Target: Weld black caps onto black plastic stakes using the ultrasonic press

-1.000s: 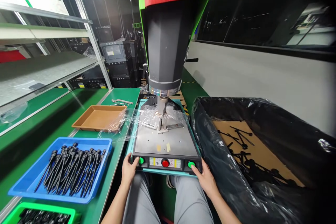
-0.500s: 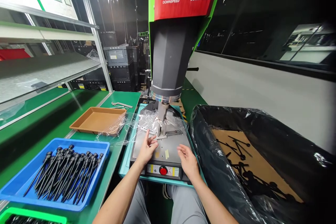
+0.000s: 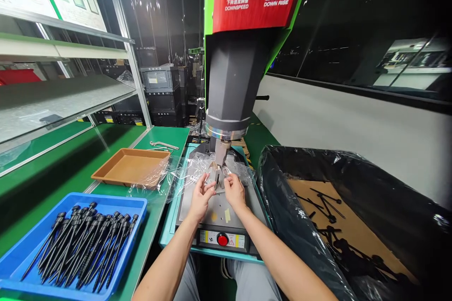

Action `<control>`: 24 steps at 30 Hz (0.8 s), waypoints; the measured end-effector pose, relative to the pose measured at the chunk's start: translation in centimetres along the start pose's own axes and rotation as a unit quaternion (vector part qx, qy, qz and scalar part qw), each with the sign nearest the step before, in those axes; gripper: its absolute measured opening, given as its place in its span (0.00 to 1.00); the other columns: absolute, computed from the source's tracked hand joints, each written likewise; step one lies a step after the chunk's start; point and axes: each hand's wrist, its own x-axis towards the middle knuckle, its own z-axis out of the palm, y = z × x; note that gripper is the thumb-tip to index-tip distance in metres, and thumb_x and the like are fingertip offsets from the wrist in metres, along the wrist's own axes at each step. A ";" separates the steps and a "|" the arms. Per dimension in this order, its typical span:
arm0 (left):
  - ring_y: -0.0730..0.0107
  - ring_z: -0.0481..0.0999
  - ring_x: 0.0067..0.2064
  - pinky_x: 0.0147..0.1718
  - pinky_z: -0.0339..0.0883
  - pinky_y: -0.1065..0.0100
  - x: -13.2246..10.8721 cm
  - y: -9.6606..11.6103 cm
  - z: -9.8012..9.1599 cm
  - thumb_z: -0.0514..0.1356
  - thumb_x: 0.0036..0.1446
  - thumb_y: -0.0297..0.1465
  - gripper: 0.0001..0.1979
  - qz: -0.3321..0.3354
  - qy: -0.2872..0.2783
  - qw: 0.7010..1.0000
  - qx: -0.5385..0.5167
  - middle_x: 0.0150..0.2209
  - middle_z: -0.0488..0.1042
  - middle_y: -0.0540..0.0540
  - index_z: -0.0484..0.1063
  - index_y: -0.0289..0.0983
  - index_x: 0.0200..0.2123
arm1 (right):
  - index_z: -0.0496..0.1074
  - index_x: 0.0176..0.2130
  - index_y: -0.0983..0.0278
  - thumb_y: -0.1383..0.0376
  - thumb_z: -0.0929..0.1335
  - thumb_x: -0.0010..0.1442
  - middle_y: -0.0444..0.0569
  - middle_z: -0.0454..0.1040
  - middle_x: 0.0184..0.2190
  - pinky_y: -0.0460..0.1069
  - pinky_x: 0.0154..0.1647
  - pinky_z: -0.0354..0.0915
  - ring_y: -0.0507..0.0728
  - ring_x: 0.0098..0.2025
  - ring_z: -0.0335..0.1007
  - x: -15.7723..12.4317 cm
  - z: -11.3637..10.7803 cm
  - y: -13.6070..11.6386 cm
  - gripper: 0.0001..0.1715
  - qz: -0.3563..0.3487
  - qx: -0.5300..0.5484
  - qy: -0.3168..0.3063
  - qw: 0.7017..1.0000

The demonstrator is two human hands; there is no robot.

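At the press, a small metal fixture (image 3: 219, 179) stands on the grey base plate, right under the narrow metal horn (image 3: 222, 151). Just left of the fixture is my left hand (image 3: 202, 200), its fingers apart and slightly curled, with nothing visible in them. On the other side, my right hand (image 3: 234, 193) has its fingers drawn together against the fixture's right side; what they pinch, if anything, is hidden. Clear plastic film (image 3: 197, 165) lies around the back of the fixture. A red button (image 3: 222, 239) is on the front of the base, below my hands.
A blue tray (image 3: 139, 218) of black rod-like parts with thick caps sits at the left, with a brown tray (image 3: 123, 169) behind it. Wrenches (image 3: 164, 145) lie beyond. To the right stands a box lined with black plastic (image 3: 282, 207), holding similar black parts on cardboard.
Both hands have moved forward and closer together, up to the fixture. My right hand has gone from open beside the plate to fingers drawn together. The view has shifted slightly.
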 end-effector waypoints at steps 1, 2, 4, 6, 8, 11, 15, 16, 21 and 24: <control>0.50 0.72 0.56 0.47 0.73 0.56 0.0 0.3 0.1 0.68 0.49 0.40 0.37 0.003 -0.002 1.000 -0.005 0.67 0.56 0.37 0.61 0.44 0.62 | 0.69 0.52 0.69 0.54 0.60 0.60 0.59 0.73 0.42 0.60 0.50 0.66 0.62 0.41 0.71 0.4 0.0 -0.3 0.28 -0.005 -0.007 0.012 1.000; 0.50 0.72 0.56 0.47 0.73 0.55 0.0 0.5 0.2 0.68 0.49 0.40 0.37 0.005 -0.004 1.000 -0.008 0.67 0.56 0.37 0.61 0.44 0.61 | 0.68 0.54 0.69 0.54 0.61 0.60 0.61 0.71 0.46 0.61 0.51 0.65 0.63 0.45 0.70 0.7 0.1 -0.6 0.29 -0.013 -0.014 0.022 1.000; 0.50 0.72 0.56 0.46 0.74 0.55 0.1 1.0 0.4 0.68 0.49 0.40 0.37 0.008 -0.007 1.000 -0.008 0.67 0.55 0.37 0.61 0.44 0.61 | 0.66 0.56 0.67 0.53 0.61 0.61 0.62 0.66 0.53 0.61 0.55 0.62 0.65 0.53 0.65 1.6 0.1 -1.1 0.30 -0.044 -0.025 0.029 0.998; 0.50 0.72 0.56 0.46 0.74 0.55 0.3 1.4 0.6 0.69 0.49 0.41 0.37 0.010 -0.013 1.000 -0.009 0.67 0.56 0.37 0.61 0.44 0.61 | 0.67 0.56 0.66 0.53 0.61 0.61 0.62 0.65 0.56 0.61 0.59 0.59 0.65 0.58 0.61 2.6 0.2 -1.7 0.30 -0.076 -0.034 0.011 0.997; 0.50 0.72 0.56 0.46 0.74 0.55 0.5 1.7 0.8 0.69 0.49 0.41 0.37 0.010 -0.019 1.000 -0.012 0.67 0.56 0.37 0.62 0.44 0.61 | 0.70 0.53 0.66 0.54 0.62 0.61 0.60 0.67 0.54 0.61 0.61 0.57 0.65 0.59 0.61 3.7 0.3 -2.1 0.27 -0.092 -0.037 -0.019 0.995; 0.51 0.72 0.56 0.46 0.74 0.56 0.9 1.9 0.9 0.69 0.48 0.41 0.37 0.009 -0.022 0.999 -0.021 0.67 0.57 0.37 0.62 0.44 0.61 | 0.74 0.47 0.64 0.56 0.62 0.59 0.57 0.72 0.49 0.60 0.59 0.60 0.64 0.55 0.65 5.4 0.4 -2.4 0.22 -0.096 -0.036 -0.044 0.994; 0.50 0.72 0.56 0.44 0.75 0.57 1.5 1.9 1.0 0.70 0.48 0.41 0.38 0.009 -0.017 0.999 -0.033 0.67 0.56 0.36 0.62 0.43 0.61 | 0.75 0.42 0.65 0.57 0.63 0.58 0.58 0.73 0.46 0.60 0.57 0.60 0.65 0.53 0.66 6.6 0.1 -3.0 0.20 -0.102 -0.029 -0.047 0.993; 0.50 0.72 0.56 0.44 0.75 0.57 1.6 1.9 1.0 0.70 0.47 0.41 0.39 0.010 -0.015 0.999 -0.034 0.67 0.56 0.36 0.62 0.43 0.61 | 0.75 0.42 0.66 0.57 0.63 0.58 0.59 0.73 0.47 0.59 0.57 0.60 0.65 0.53 0.66 6.6 -0.1 -3.2 0.20 -0.105 -0.025 -0.044 0.993; 0.49 0.71 0.57 0.45 0.74 0.57 1.4 1.3 0.6 0.70 0.48 0.41 0.38 0.010 0.005 1.000 -0.017 0.67 0.56 0.37 0.63 0.42 0.61 | 0.74 0.45 0.65 0.55 0.63 0.60 0.59 0.73 0.47 0.60 0.54 0.63 0.65 0.51 0.68 3.4 -2.2 -3.6 0.21 -0.098 -0.004 -0.036 0.995; 0.50 0.72 0.56 0.46 0.74 0.56 0.5 0.6 0.0 0.69 0.48 0.41 0.37 -0.005 0.013 1.000 0.004 0.66 0.58 0.37 0.63 0.42 0.61 | 0.72 0.48 0.64 0.53 0.65 0.61 0.56 0.75 0.45 0.58 0.47 0.68 0.63 0.46 0.72 -0.2 -4.2 -3.7 0.22 -0.045 0.084 -0.079 0.992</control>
